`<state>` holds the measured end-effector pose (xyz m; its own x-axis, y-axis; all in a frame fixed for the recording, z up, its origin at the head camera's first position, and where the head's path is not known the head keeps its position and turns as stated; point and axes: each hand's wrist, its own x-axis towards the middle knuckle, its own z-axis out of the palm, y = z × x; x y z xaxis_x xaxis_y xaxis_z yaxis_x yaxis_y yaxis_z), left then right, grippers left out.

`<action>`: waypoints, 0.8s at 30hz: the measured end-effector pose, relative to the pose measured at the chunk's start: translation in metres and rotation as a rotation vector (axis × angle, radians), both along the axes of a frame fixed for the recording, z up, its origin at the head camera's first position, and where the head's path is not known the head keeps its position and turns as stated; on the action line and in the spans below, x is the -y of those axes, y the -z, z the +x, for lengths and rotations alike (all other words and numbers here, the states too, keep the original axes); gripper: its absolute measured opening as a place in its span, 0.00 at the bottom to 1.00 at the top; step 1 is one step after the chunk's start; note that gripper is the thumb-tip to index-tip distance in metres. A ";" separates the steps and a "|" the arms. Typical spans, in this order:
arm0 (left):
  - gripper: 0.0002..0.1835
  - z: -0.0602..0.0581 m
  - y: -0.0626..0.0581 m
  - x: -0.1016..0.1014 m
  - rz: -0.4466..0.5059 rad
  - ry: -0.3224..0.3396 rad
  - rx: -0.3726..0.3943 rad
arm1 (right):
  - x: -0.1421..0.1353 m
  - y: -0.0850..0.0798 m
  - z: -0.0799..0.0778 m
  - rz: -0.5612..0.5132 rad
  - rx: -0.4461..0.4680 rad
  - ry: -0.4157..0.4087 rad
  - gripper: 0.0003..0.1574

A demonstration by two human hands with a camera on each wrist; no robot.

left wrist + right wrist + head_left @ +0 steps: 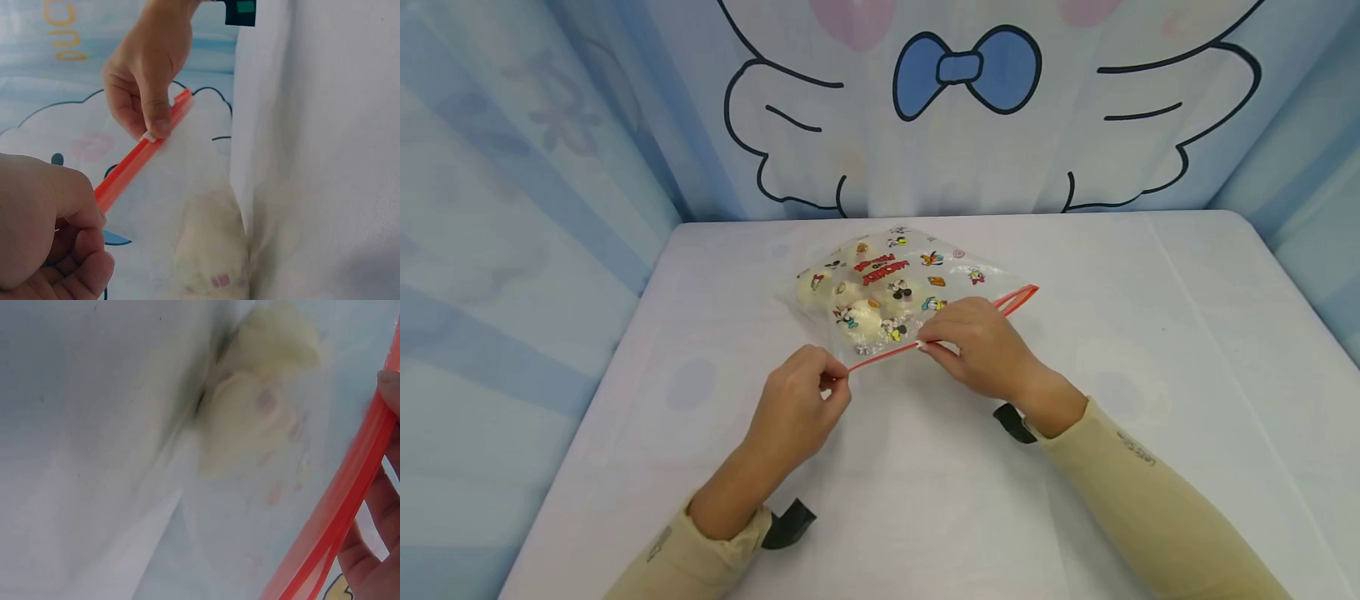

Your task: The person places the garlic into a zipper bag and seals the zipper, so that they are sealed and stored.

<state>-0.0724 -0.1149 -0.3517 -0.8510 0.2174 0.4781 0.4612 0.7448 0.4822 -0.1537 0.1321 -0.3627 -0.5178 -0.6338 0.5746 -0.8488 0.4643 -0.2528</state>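
A clear plastic zip bag (917,275) with cartoon prints and a red zip strip lies on the table, holding several pale, cream-coloured lumps (857,321). What the lumps are cannot be made out through the plastic. My left hand (801,400) pinches the near left end of the red strip (883,357) between thumb and fingers. Partway along that strip, my right hand (981,346) pinches a small white slider (149,136) with thumb and forefinger. Beyond the right hand the strip stands in a narrow loop, its two edges apart. In the right wrist view the pale lumps (250,412) look blurred.
A white cloth covers the table (925,500). Behind it hangs a pale blue curtain (970,167) with a printed bow. Dark straps (790,525) stick out at both sleeve cuffs.
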 end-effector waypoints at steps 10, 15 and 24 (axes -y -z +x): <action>0.09 0.001 0.001 0.000 0.004 0.001 -0.002 | -0.017 0.004 -0.003 -0.005 -0.002 0.058 0.10; 0.10 0.002 0.000 0.000 0.002 -0.008 0.008 | -0.027 0.005 -0.005 -0.003 -0.005 0.085 0.10; 0.09 0.003 -0.001 -0.001 -0.004 -0.025 0.036 | -0.040 0.005 -0.008 0.030 0.023 0.153 0.10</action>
<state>-0.0698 -0.1138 -0.3507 -0.8728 0.1976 0.4463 0.4247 0.7581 0.4949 -0.1614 0.1721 -0.3674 -0.6222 -0.5635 0.5434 -0.7619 0.5953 -0.2551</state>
